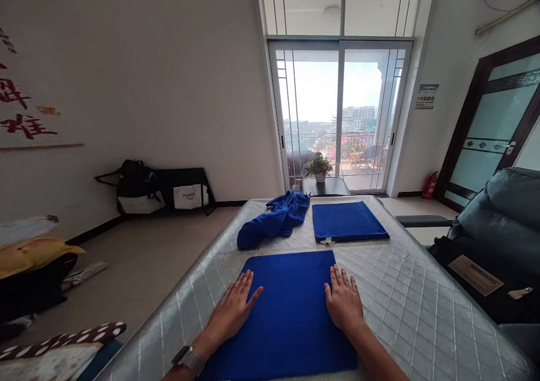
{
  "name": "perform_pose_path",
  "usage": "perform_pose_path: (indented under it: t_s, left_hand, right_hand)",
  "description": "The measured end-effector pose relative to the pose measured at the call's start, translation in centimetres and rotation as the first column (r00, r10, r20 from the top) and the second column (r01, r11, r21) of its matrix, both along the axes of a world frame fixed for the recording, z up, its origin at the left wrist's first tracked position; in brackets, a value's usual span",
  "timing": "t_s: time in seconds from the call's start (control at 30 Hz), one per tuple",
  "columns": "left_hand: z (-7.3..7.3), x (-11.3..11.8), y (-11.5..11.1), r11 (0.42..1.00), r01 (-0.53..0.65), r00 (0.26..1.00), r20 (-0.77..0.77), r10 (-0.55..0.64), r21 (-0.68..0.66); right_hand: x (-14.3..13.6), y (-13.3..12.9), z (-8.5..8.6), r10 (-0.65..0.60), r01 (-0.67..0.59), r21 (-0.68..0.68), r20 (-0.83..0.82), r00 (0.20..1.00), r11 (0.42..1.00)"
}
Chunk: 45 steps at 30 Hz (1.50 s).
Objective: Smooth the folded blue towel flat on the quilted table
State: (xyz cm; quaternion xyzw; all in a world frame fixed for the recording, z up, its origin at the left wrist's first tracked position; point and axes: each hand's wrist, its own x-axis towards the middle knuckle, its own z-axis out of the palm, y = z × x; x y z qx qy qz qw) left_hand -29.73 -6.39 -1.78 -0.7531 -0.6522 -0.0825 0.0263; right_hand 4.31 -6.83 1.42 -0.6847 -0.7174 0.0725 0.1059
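A flat blue cloth, folded into a rough rectangle, lies in front of me on the quilted silver-grey bed surface. My left hand rests flat on its left edge, fingers stretched forward and thumb apart. On the right edge lies my right hand, palm down with the fingers extended. Beyond, to the right, is a second neatly folded blue cloth with a small white label at its near edge. A crumpled blue cloth sits to the left of that one.
A potted plant stands on a dark chair past the bed's far end. To the right is a dark armchair with a black bag on it. Piled fabrics and black bags are at the left.
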Motion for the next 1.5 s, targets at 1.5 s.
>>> perform_pose_path:
  t_s: [1.5]
  left_hand:
    - [6.0,17.8,4.1,0.912,0.334,0.894,0.226,-0.386,0.238]
  right_hand:
    - [-0.5,6.0,1.0,0.042,-0.042,0.005,0.054,0.998,0.999]
